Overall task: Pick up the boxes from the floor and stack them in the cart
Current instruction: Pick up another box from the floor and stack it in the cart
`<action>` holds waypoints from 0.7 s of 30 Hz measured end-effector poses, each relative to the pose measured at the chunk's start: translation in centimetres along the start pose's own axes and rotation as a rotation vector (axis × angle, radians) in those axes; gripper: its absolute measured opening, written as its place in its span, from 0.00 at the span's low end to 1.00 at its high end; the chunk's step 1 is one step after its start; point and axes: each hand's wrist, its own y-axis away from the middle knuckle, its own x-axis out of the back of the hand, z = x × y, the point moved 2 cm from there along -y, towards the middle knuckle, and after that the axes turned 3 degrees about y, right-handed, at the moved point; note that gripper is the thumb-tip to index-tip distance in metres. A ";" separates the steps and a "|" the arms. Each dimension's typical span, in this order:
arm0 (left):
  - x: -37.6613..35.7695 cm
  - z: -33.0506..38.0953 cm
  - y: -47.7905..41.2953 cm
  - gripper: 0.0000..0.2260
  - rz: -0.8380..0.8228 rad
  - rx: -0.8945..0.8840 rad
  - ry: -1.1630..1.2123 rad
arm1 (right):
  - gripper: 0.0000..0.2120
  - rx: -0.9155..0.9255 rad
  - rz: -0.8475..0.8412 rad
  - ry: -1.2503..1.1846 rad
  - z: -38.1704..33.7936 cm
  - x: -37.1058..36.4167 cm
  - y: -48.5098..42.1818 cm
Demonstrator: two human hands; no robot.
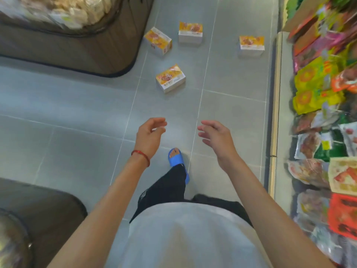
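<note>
Several yellow-and-white boxes lie scattered on the grey tiled floor ahead of me. The nearest box [170,78] is in the middle, with two others at the back, box [158,41] and box [190,32], and one box [251,45] to the right. My left hand [150,135], with a red string at the wrist, hovers above the floor with loosely curled fingers and holds nothing. Beside it, my right hand [216,136] also floats empty, fingers relaxed. Both hands are well short of the nearest box. No cart is in view.
A dark brown display bin [81,47] with bagged goods stands at the upper left, and another bin [38,213] sits at the lower left. Shelves [324,113] of colourful packets line the right side. My foot in a blue slipper [176,161] steps forward between my hands.
</note>
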 end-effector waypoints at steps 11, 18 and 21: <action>-1.9 8.6 -20.3 0.13 0.018 0.116 -0.031 | 0.07 -0.102 -0.053 0.070 -13.1 -2.5 -19.3; -2.4 11.6 -32.1 0.13 0.154 0.243 -0.012 | 0.09 -0.153 -0.136 0.175 -20.1 -3.4 -32.5; -3.2 12.4 -36.8 0.13 0.182 0.289 0.042 | 0.09 -0.159 -0.192 0.248 -23.0 -4.2 -37.4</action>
